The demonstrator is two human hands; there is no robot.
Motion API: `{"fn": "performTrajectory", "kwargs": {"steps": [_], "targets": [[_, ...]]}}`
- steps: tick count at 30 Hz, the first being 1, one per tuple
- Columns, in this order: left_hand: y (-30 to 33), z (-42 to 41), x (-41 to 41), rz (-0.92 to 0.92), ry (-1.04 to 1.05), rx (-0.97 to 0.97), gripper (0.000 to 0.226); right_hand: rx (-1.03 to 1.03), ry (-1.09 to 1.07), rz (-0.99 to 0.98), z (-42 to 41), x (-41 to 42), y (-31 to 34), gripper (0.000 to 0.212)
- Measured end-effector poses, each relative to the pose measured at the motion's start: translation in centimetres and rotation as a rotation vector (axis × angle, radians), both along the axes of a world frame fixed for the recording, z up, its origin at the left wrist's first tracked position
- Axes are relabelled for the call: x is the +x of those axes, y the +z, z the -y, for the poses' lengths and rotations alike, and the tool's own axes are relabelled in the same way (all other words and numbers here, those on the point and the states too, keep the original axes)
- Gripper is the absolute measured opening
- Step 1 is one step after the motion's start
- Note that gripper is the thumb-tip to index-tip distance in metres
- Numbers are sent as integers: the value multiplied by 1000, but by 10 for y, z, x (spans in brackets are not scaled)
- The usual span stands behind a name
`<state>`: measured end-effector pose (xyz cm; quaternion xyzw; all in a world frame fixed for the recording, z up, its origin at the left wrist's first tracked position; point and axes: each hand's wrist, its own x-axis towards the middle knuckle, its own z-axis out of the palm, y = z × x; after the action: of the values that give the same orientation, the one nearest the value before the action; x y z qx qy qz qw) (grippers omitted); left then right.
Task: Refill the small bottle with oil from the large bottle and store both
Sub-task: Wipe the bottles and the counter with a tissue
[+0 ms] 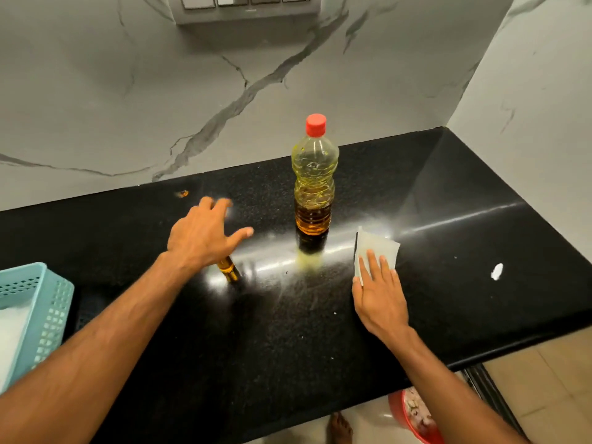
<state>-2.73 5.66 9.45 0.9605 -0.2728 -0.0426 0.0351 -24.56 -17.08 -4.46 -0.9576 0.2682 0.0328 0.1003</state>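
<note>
The small bottle (228, 268) stood on the table (448, 193), mostly hidden under the left hand (200, 237), whose spread fingers held nothing, while the right hand (378, 294) pressed flat on a tissue (376, 248) beside the capped large bottle (314, 181), so wiping up seemed underway, with storing both next.

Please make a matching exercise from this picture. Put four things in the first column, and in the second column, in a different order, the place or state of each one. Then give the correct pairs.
Things:
1. large bottle
2. small bottle
3. white tissue
4. blue basket

Places or states:
A. at the left edge of the black counter
B. under the fingers of the right hand
C. upright, red cap on, oil in its lower part
D. partly hidden below the left hand

Pairs: 1-C, 2-D, 3-B, 4-A
</note>
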Motion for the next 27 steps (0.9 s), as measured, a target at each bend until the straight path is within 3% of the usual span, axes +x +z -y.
{"fn": "performTrajectory", "kwargs": {"steps": [4, 10, 15, 20, 27], "targets": [[59, 90, -5, 39, -123, -399, 79, 16, -28, -28, 35, 15, 5, 56], [95, 183, 1, 274, -237, -83, 46, -1, -23, -19, 71, 53, 8, 56], [97, 168, 24, 243, -182, -205, 35, 13, 103, -27, 68, 101, 5, 58], [138, 159, 27, 397, -143, -256, 37, 61, 366, -30, -7, 127, 5, 59], [143, 163, 16, 408, -130, -186, 34, 127, 806, -52, -93, 57, 14, 55]]}}
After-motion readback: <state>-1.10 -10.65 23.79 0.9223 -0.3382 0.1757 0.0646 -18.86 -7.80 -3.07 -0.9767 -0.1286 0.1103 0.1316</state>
